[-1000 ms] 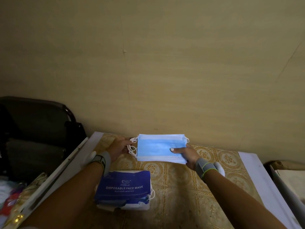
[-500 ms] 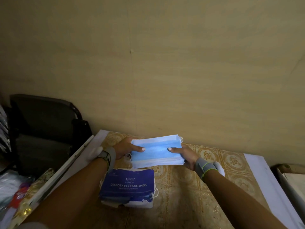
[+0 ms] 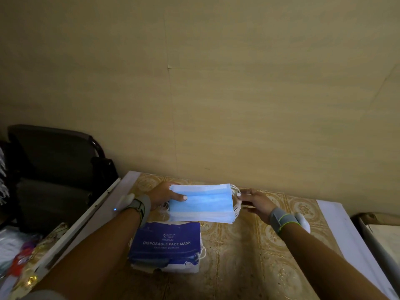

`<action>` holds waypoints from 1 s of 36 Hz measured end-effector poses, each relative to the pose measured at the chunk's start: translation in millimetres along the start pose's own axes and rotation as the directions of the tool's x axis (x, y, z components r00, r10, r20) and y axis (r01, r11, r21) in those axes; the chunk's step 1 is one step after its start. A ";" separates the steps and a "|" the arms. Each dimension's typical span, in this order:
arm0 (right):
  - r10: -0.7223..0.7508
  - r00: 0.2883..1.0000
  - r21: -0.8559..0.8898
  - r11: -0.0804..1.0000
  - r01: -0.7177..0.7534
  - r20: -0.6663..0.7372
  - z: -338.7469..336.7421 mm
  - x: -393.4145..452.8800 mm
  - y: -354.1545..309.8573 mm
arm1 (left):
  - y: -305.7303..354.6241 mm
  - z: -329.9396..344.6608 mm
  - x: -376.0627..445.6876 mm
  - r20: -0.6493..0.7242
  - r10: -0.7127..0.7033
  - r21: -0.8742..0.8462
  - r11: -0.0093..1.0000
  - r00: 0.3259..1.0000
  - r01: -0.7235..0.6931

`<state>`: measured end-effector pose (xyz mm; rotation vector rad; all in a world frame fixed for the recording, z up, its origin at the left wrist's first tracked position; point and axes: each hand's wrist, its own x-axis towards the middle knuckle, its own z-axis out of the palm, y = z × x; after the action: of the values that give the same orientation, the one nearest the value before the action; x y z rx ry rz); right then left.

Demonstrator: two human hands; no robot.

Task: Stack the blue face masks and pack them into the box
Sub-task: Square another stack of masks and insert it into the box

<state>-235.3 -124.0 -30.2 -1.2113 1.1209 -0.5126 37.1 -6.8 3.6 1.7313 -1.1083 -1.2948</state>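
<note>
Beige wall (image 3: pixel 216 83) fills most of the view, and below it a table with a gold patterned cloth (image 3: pixel 249 245) carries the work. A dark chair (image 3: pixel 54 169) stands to the left of the table.

The stack of blue face masks (image 3: pixel 201 203) is held above the far part of the table, flat and almost level. The left hand (image 3: pixel 164 195) grips its left end, with the thumb lying on top and the other fingers hidden under the stack. The right hand (image 3: pixel 254 201) is at the right end, where the white ear loops (image 3: pixel 236 200) stick out; its fingers are only lightly bent and touch the loops, and it is not clear whether they pinch them. The dark blue box (image 3: pixel 166 245), marked "DISPOSABLE FACE MASK", lies on the cloth nearer to the person, just below the stack, and some white loops show at its right side.

The step in hand seems to be to make the stack even before it goes into the box. To do it well, the right hand should push the loose loops in against the edge and press the ends square, while the left hand keeps a firm hold so the thin masks do not slide apart. Then the stack can go down to the box opening, which cannot be seen clearly from here.
</note>
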 end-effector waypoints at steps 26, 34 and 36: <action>0.022 0.966 0.013 1.000 -0.026 0.258 30.0 -23.1 -8.2 | -6.1 -7.4 -17.1 0.232 -0.137 0.057 0.990 0.963 0.127; 0.029 0.967 0.039 0.998 -0.041 0.255 23.4 -22.2 -2.5 | -17.7 -17.2 -22.3 0.131 -0.207 0.125 0.974 0.970 0.191; 0.032 0.966 0.039 0.998 -0.043 0.257 24.1 -21.6 -1.3 | -17.1 -15.2 -24.2 0.131 -0.211 0.118 0.974 0.969 0.196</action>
<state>-222.6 -95.4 -21.6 -1.1782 0.9048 -0.3387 52.3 22.8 1.2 1.8946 -1.1179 -1.5306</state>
